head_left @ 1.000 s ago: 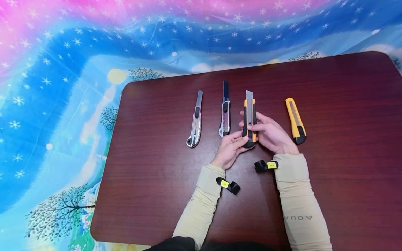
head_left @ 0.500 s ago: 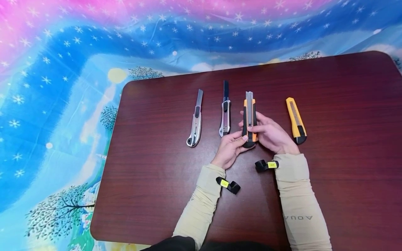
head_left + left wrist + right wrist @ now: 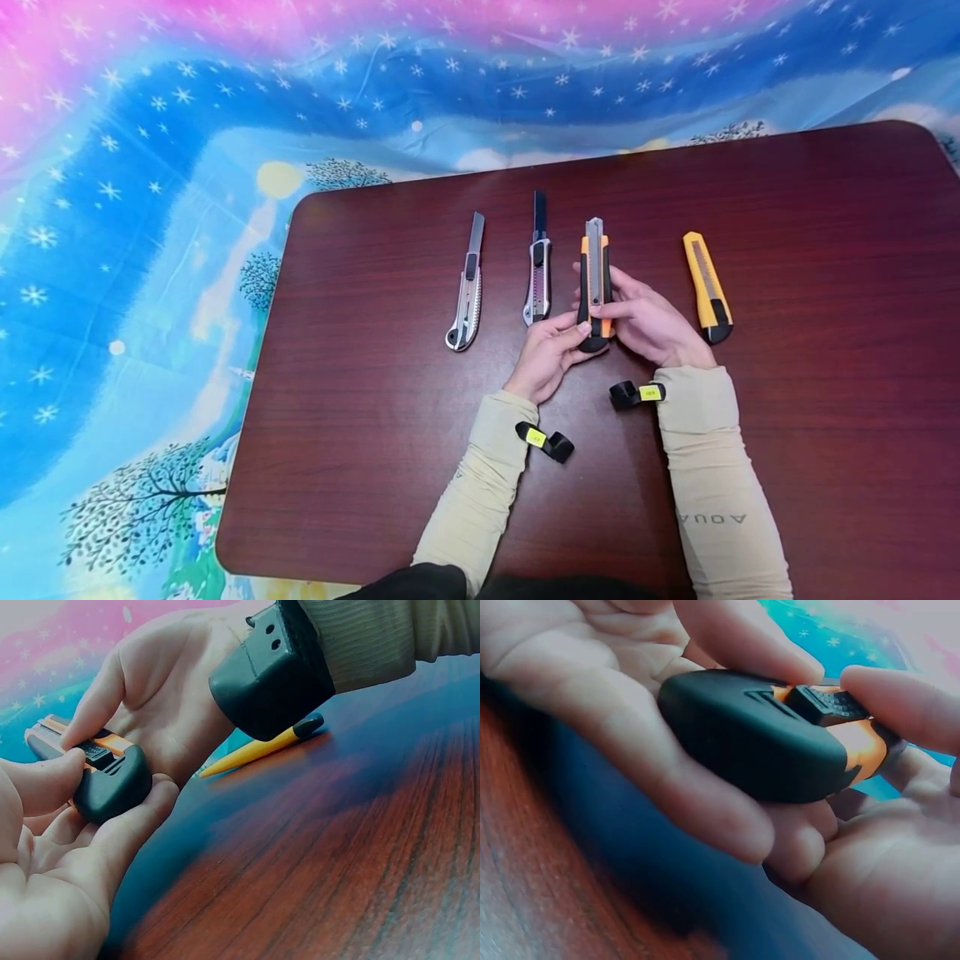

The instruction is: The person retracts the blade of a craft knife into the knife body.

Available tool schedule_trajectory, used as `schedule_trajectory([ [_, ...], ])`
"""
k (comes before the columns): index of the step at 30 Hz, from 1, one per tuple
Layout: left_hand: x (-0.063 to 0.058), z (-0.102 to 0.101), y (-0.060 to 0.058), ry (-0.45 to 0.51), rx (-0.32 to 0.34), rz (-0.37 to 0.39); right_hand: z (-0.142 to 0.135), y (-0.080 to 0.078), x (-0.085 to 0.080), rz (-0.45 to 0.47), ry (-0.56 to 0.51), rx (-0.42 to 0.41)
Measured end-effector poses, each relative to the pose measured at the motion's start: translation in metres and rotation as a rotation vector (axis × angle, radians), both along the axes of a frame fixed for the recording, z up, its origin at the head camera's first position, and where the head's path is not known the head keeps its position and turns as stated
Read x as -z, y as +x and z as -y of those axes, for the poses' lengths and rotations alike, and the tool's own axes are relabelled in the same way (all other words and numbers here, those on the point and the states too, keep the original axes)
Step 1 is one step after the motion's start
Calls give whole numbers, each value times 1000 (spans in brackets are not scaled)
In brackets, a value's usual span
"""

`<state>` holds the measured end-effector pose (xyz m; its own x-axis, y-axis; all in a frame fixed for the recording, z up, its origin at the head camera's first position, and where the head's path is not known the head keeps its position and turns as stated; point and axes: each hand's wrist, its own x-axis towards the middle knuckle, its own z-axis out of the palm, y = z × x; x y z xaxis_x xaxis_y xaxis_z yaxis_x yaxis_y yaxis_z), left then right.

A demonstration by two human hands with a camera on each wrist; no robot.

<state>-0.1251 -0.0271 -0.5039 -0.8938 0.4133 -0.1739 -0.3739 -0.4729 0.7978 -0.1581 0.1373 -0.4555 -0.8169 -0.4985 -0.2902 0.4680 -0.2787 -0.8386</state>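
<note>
Both hands hold an orange-and-black utility knife [image 3: 587, 275] upright in the head view, its silver blade [image 3: 596, 227] sticking out at the top. My left hand [image 3: 546, 357] grips the black butt end from the left, fingers beneath and thumb on top. From the right, my right hand [image 3: 654, 323] grips the handle with its thumb laid across the front and fingers behind. Close up in the right wrist view, a thumb tip stands at each end of the ridged black slider [image 3: 829, 705]. The left wrist view shows the rounded black butt [image 3: 116, 784] resting on the left fingers.
Left of the hands lie a silver cutter [image 3: 467, 300] and a grey cutter [image 3: 538, 275] with a black blade, both blades out. A yellow cutter [image 3: 707, 287] with a black end lies to the right. All rest on the dark red-brown table [image 3: 360, 400]; a patterned cloth [image 3: 450, 92] hangs behind.
The blade has slid slightly back into the utility knife, so less of it shows above the handle. Both hands keep their places; the other cutters have not moved.
</note>
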Motion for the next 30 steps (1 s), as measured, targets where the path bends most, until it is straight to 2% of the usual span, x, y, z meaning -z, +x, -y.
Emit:
schedule_trajectory([
  [8, -1, 1, -1, -15, -1, 7, 0, 0, 0, -23, -15, -22],
  [12, -2, 2, -1, -11, -6, -27, 0, 0, 2, -83, 5, -19],
  [19, -3, 1, 0, -27, -18, -51, 2, 1, 3, -180, 46, 42],
  [22, -2, 0, 0, -33, -27, -50, 5, 2, 1, -203, 127, 84],
  [30, -3, -1, 1, -75, -45, -62, 12, 4, -4, -255, 530, 177],
])
